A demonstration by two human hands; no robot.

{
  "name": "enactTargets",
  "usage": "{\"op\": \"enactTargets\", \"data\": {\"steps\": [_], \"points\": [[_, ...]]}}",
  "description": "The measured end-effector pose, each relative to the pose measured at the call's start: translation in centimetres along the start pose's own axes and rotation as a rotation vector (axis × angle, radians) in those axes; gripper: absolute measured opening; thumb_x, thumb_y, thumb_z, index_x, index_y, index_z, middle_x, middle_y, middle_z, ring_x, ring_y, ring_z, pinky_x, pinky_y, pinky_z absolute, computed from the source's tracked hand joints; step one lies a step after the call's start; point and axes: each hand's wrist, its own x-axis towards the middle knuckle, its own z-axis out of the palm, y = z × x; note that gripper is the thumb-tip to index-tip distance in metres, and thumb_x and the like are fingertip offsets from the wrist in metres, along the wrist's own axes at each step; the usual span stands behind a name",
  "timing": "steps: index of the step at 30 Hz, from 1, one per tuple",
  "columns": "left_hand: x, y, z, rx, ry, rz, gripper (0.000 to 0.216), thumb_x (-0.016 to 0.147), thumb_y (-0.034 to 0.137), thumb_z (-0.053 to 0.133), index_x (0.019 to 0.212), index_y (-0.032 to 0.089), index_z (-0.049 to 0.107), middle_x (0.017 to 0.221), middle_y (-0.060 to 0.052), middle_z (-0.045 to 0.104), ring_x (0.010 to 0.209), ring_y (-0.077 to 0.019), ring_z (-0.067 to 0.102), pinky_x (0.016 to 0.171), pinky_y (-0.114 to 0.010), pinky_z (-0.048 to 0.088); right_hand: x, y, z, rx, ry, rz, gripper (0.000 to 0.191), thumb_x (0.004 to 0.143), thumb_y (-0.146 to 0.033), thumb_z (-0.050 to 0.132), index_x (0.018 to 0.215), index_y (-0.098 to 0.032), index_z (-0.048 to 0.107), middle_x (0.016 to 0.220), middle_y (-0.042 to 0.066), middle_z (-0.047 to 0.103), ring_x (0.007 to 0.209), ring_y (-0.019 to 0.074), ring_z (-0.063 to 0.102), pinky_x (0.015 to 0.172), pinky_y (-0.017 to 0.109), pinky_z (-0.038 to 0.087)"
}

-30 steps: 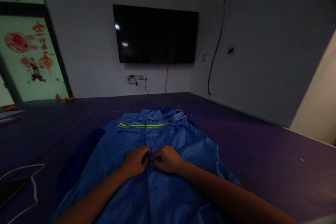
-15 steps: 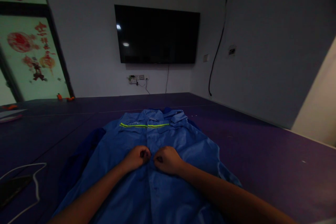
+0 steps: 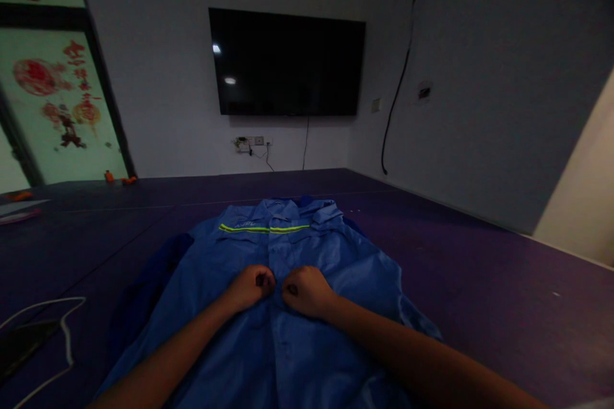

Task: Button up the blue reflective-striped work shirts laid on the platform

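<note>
A blue work shirt (image 3: 297,255) with a yellow-green reflective stripe across the chest lies flat, front up, on a dark purple floor mat (image 3: 480,275). My left hand (image 3: 249,287) and my right hand (image 3: 307,291) rest side by side on the shirt's front placket near its middle. Both hands are curled closed, fingers pinching the fabric at the placket. What exactly sits between the fingertips is too dark to make out.
A black TV (image 3: 288,62) hangs on the far wall above a power outlet (image 3: 249,142). A white cable (image 3: 52,316) and a dark device (image 3: 22,342) lie at the left. A dark blue cloth (image 3: 148,281) lies under the shirt's left side.
My hands have stayed on the placket with only slight finger movement; the view shifted a little.
</note>
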Motion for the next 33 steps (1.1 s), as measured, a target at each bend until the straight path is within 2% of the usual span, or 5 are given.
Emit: {"op": "enactTargets", "data": {"steps": [5, 10, 14, 21, 33], "points": [[-0.2, 0.5, 0.0, -0.007, 0.002, -0.006, 0.005, 0.059, 0.015, 0.059, 0.063, 0.013, 0.059, 0.057, 0.004, 0.051, 0.055, -0.0090, 0.043, 0.052, -0.019, 0.032, 0.0, -0.3, -0.2, 0.017, -0.011, 0.051, 0.020, 0.071, -0.024, 0.051, 0.078, -0.021, 0.069, 0.076, 0.002, 0.069, 0.067, 0.0145, 0.060, 0.056, 0.021, 0.033], [-0.4, 0.8, 0.0, -0.012, -0.016, 0.007, 0.004, 0.060, 0.016, 0.058, 0.062, 0.013, 0.058, 0.055, 0.004, 0.050, 0.054, -0.0089, 0.042, 0.053, -0.019, 0.032, 0.1, -0.5, -0.5, 0.060, -0.003, 0.148, 0.023, 0.077, -0.036, 0.050, 0.085, -0.021, 0.067, 0.076, 0.003, 0.068, 0.067, 0.0153, 0.060, 0.055, 0.022, 0.033], [-0.3, 0.8, -0.1, -0.006, -0.014, 0.000, 0.005, 0.059, 0.012, 0.056, 0.062, 0.013, 0.059, 0.055, 0.004, 0.050, 0.054, -0.0089, 0.042, 0.053, -0.019, 0.031, 0.1, -0.3, -0.4, 0.098, -0.026, 0.116, 0.023, 0.080, -0.035, 0.050, 0.092, -0.023, 0.065, 0.077, 0.002, 0.068, 0.069, 0.0151, 0.060, 0.057, 0.022, 0.034], [-0.2, 0.7, -0.1, 0.030, -0.018, 0.013, 0.011, 0.057, 0.008, 0.052, 0.063, 0.012, 0.060, 0.055, 0.004, 0.051, 0.055, -0.0089, 0.043, 0.053, -0.019, 0.031, 0.5, 0.2, 0.2, 0.221, -0.027, 0.197, 0.018, 0.077, -0.029, 0.052, 0.087, -0.022, 0.066, 0.075, 0.000, 0.068, 0.069, 0.0136, 0.061, 0.056, 0.021, 0.034], [-0.3, 0.7, 0.1, 0.044, 0.007, -0.011, 0.010, 0.060, 0.015, 0.055, 0.069, 0.013, 0.059, 0.057, 0.004, 0.048, 0.055, -0.0091, 0.042, 0.052, -0.020, 0.031, 1.8, 1.5, 0.9, 0.550, -0.099, 0.337, 0.015, 0.070, -0.025, 0.055, 0.076, -0.017, 0.067, 0.070, 0.000, 0.066, 0.062, 0.0113, 0.058, 0.051, 0.018, 0.036]]}}
